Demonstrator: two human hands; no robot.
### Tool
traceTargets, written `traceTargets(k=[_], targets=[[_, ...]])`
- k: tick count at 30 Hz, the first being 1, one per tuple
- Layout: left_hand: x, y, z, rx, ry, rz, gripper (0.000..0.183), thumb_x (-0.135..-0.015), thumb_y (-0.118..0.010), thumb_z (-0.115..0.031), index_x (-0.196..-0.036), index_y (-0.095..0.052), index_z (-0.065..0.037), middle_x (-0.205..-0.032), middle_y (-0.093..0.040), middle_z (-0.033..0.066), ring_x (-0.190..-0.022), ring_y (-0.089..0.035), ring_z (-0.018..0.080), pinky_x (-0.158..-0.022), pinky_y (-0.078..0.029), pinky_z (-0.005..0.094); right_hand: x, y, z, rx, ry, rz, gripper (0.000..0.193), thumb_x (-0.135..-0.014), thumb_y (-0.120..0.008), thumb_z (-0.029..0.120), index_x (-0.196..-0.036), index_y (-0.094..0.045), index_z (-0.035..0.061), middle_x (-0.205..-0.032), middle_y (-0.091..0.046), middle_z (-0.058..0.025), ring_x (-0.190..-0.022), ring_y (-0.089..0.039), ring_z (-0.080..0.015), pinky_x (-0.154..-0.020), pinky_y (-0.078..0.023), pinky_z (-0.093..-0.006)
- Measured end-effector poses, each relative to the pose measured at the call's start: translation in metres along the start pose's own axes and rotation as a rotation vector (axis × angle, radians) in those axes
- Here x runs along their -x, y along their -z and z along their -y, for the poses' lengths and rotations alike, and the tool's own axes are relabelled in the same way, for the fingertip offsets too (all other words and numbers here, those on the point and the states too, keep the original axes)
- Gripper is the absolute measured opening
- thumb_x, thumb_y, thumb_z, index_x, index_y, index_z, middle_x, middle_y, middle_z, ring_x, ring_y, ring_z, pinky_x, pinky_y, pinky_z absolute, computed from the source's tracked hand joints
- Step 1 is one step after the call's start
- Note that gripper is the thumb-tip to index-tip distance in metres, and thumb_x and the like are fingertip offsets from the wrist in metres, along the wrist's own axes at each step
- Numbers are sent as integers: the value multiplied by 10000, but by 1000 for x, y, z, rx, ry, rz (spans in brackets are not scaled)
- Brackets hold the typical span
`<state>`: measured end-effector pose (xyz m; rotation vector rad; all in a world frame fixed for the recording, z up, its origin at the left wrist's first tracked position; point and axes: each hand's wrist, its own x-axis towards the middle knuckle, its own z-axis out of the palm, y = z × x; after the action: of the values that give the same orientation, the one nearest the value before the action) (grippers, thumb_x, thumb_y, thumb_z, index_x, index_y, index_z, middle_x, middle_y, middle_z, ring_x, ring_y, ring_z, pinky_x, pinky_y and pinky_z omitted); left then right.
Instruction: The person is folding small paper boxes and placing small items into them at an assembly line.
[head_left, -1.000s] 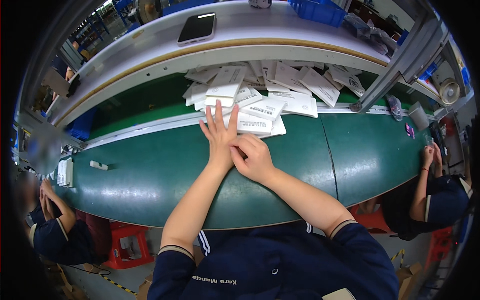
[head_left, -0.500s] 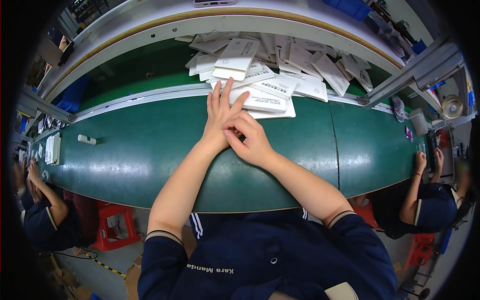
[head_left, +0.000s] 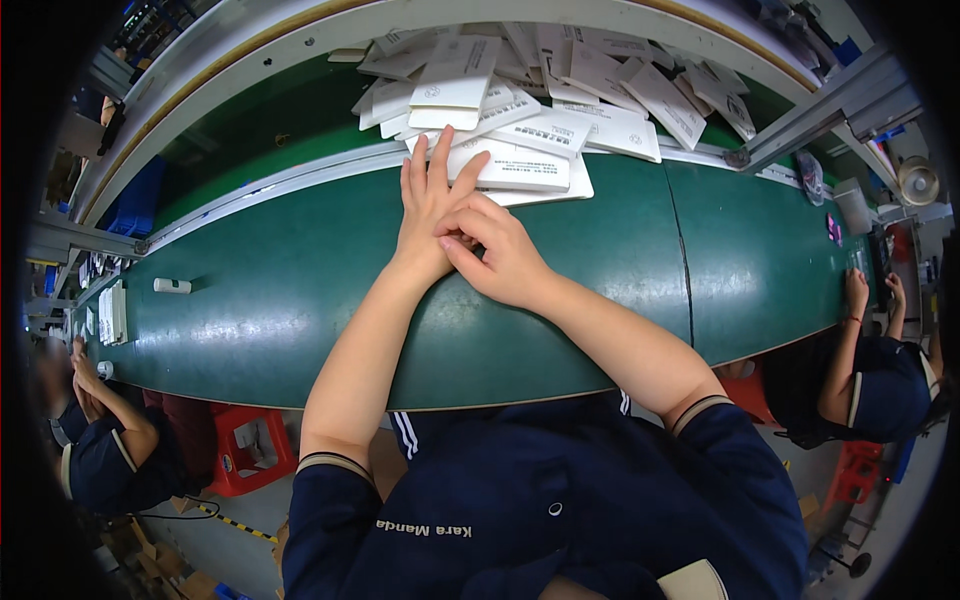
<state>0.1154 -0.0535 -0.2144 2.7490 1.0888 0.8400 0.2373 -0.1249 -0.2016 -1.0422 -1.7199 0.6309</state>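
My left hand (head_left: 424, 222) is stretched out over the green table (head_left: 250, 335) with its fingers spread. Its fingertips reach the near edge of a heap of flat white boxes (head_left: 455, 75); whether they touch the boxes I cannot tell. Across the back of that hand, near the wrist, lies my right hand (head_left: 503, 252), fingers curled and thumb bent in. Its fingertips press against the left hand and are partly hidden; no object shows in them. Closest to my left fingers is a white box with dark print (head_left: 525, 172), lying at the front of the heap.
A white shelf edge (head_left: 300, 50) spans above the heap. At the left are a small white cylinder (head_left: 172, 286) and upright white boxes (head_left: 113, 313). Co-workers sit at both sides, near red stools (head_left: 250, 450). A metal post (head_left: 820, 110) stands at the right.
The view has tilted, so the table and boxes sit higher in the picture. My hands keep nearly the same pose, the right one still on the back of the left.
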Motion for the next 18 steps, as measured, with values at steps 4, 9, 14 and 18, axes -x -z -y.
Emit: traceTargets(k=[4, 9, 14, 18], targets=[[-2, 1, 0, -12, -13, -26, 695, -766, -673, -266, -1421, -451, -197, -1564, -169, 209, -1430, -117, 484, -1139, -144, 624, -2, -1, 0, -22, 8, 0, 148, -839, -629, 7, -986, -641, 21, -967, -552, -82, -786, -597, -172, -677, -501, -280], [-2, 0, 0, -12, -10, -21, 696, -756, -680, -254, -1416, -463, -211, -1561, -177, 207, -1431, -119, 475, -1140, -146, 623, 0, 1, 0, -36, -27, 29, 141, -845, -622, 7, -985, -636, 18, -966, -552, -78, -795, -598, -167, -667, -504, -273], [-1, 1, -2, -5, -5, -26, 695, -757, -680, -249, -1416, -464, -211, -1562, -174, 210, -1431, -120, 473, -1138, -151, 624, 0, 0, 1, -6, 10, 13, 141, -845, -623, 9, -985, -636, 20, -965, -552, -78, -793, -598, -169, -670, -505, -274], [-1, 0, 0, -11, -21, -28, 690, -763, -675, -249, -1418, -461, -203, -1558, -176, 216, -1426, -123, 480, -1138, -154, 622, 0, 1, 2, -16, -5, 18, 142, -844, -626, 12, -985, -638, 25, -963, -551, -76, -794, -595, -173, -677, -505, -281]])
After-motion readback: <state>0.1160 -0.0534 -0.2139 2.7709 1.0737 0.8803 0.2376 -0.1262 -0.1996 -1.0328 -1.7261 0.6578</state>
